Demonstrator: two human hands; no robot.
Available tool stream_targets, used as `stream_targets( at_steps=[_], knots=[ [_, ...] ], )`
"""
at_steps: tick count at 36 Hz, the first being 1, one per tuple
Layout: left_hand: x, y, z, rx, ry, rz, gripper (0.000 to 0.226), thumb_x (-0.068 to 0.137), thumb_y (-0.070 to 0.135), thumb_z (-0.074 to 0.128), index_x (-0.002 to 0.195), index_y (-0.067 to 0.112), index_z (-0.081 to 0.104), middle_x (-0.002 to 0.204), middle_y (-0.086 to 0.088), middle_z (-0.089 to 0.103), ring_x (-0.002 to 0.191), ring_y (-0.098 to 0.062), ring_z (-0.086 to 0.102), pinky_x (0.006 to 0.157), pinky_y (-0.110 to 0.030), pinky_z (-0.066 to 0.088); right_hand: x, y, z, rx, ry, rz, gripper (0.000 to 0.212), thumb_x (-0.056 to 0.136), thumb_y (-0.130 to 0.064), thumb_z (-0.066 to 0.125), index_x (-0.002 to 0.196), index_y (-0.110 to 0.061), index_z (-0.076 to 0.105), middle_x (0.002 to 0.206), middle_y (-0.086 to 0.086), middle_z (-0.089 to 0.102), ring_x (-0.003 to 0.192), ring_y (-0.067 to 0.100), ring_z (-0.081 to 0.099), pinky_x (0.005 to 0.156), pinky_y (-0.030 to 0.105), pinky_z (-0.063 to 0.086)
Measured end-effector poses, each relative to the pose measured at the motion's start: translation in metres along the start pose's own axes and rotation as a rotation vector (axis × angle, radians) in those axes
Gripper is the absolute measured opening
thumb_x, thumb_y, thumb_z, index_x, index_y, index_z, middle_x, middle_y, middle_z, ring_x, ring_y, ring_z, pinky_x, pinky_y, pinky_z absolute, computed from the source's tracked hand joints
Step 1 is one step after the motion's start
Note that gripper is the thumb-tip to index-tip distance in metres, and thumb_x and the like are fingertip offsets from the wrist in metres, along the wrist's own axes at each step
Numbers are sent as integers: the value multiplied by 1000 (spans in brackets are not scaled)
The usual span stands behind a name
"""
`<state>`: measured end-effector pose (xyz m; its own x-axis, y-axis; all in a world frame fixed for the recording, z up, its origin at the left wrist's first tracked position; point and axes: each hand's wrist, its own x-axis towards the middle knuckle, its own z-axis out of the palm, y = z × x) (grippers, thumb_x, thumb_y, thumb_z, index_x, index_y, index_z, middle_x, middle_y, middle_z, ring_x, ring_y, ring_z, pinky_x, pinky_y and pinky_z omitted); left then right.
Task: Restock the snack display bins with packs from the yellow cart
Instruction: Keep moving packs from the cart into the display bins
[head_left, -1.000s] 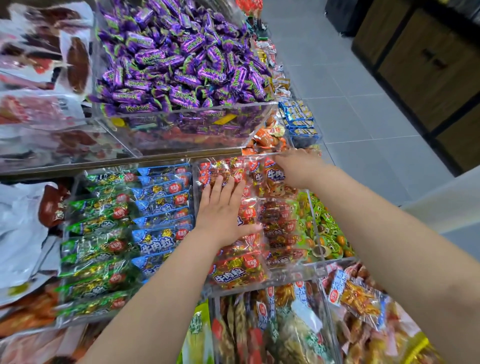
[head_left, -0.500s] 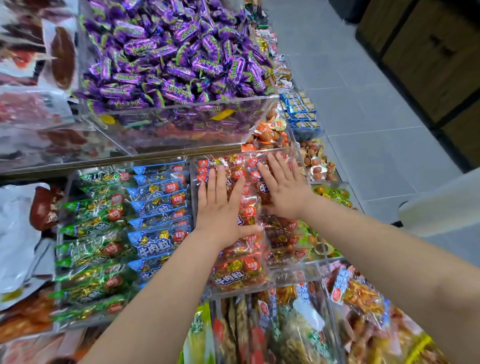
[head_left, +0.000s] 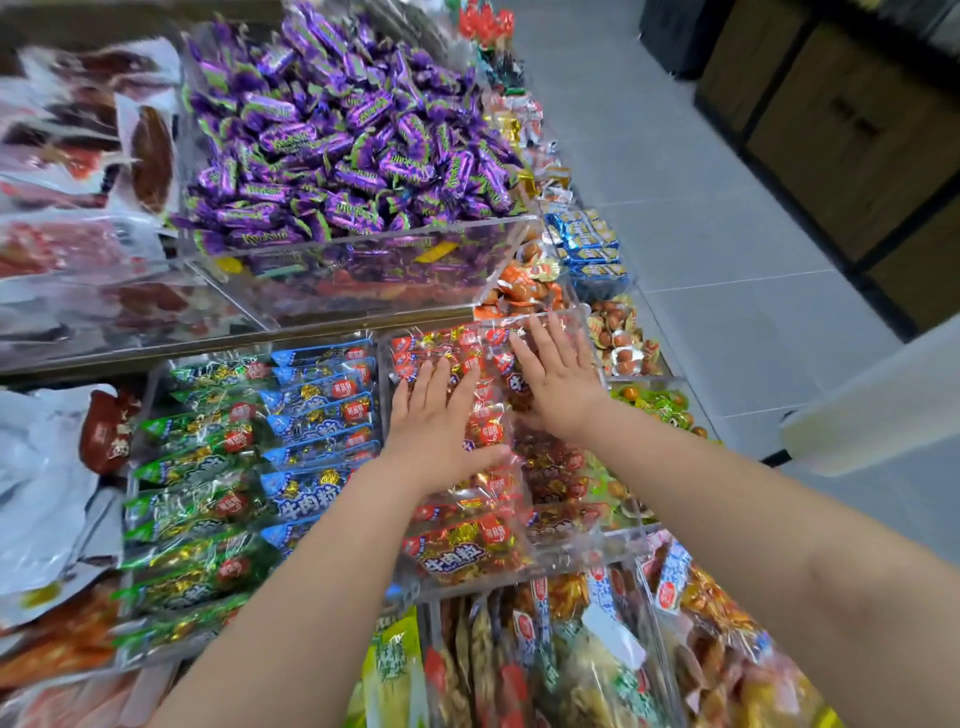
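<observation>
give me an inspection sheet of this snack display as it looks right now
surface: tiered display of clear bins, well filled
job's things: red packs in rows in one bin; blue packs and green packs in rows to their left; cart not in view
clutter: loose bags lying left of the bins
grippers: left hand and right hand both flat, fingers straight, pressing on the red packs; neither holds a pack
cables: nothing seen
surroundings: purple candies heaped in the tier above; grey tiled floor and dark cabinets to the right
</observation>
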<state>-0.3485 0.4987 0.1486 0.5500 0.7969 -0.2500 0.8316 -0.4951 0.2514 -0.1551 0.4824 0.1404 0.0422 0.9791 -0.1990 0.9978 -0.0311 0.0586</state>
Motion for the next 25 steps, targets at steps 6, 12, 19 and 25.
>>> stream_targets(
  at_steps=[6, 12, 19, 25],
  knots=[
    [-34, 13, -21, -368, 234, 11, 56, 94, 43, 53, 145, 23, 40, 158, -5, 25, 148, -21, 10, 118, -36, 5, -60, -4, -10, 324, 203, 9, 62, 88, -28, 56, 144, -15, 34, 156, 13, 13, 144, 29, 2, 116, 35, 1],
    [-89, 64, -16, -716, 404, 122, 14, 92, 22, 59, 100, 28, 68, 92, 11, 65, 83, -4, 55, 74, -26, 44, -152, -9, 12, 1031, 292, 377, 21, 92, -18, 56, 110, -17, 66, 107, -5, 63, 94, 6, 56, 81, 18, 44],
    [-127, 130, 60, -992, -298, 69, 18, 94, 23, 57, 81, 33, 65, 79, 0, 68, 60, -9, 62, 57, -22, 45, -284, -19, 89, 1385, 303, 829, 14, 89, -10, 59, 80, -18, 65, 71, -10, 62, 64, 3, 55, 62, 21, 45],
    [-168, 156, 171, -788, -665, -129, 20, 99, 18, 48, 81, 16, 55, 69, -2, 56, 52, -9, 52, 51, -21, 39, -415, -32, 168, 1531, 109, 1281, 28, 90, 3, 48, 64, -7, 54, 53, 5, 43, 49, 13, 36, 41, 16, 26]
  ],
)
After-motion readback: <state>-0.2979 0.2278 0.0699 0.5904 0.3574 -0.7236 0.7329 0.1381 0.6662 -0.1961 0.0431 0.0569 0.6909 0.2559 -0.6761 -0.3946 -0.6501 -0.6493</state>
